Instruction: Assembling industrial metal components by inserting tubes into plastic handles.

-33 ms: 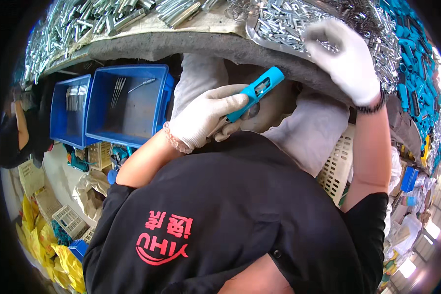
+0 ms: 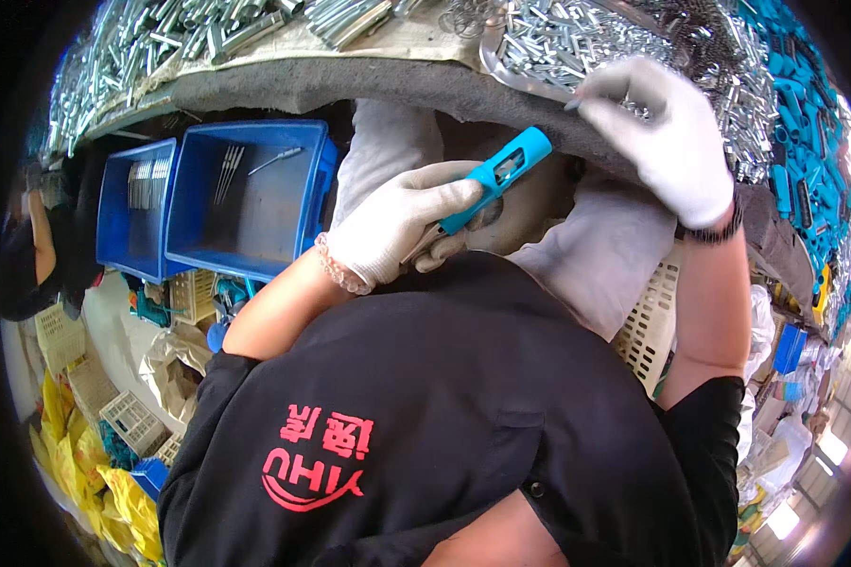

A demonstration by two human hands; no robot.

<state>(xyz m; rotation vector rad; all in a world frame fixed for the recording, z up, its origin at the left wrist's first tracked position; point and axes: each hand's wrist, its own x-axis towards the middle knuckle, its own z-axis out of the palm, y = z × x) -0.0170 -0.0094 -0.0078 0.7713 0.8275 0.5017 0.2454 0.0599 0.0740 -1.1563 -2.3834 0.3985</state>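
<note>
1. While the left hand (image 2: pixel 388 222) grips a teal tube (image 2: pixel 520 157) by its lower end, the tube tilts up and rightward above the lap (image 2: pixel 591 246), its slotted end near the table's (image 2: pixel 369 80) front edge.
2. The right hand (image 2: pixel 667 142) is up at that edge, fingers curled and tips pinched on a small dark piece (image 2: pixel 573 105), beside loose metal parts (image 2: pixel 558 47).
3. Open room separates the right hand from the tube.
4. On the left, the larger blue bin's (image 2: pixel 318 189) near wall stands close to the left wrist.
5. Teal pieces (image 2: pixel 806 128) lie heaped beyond the right hand.
</note>
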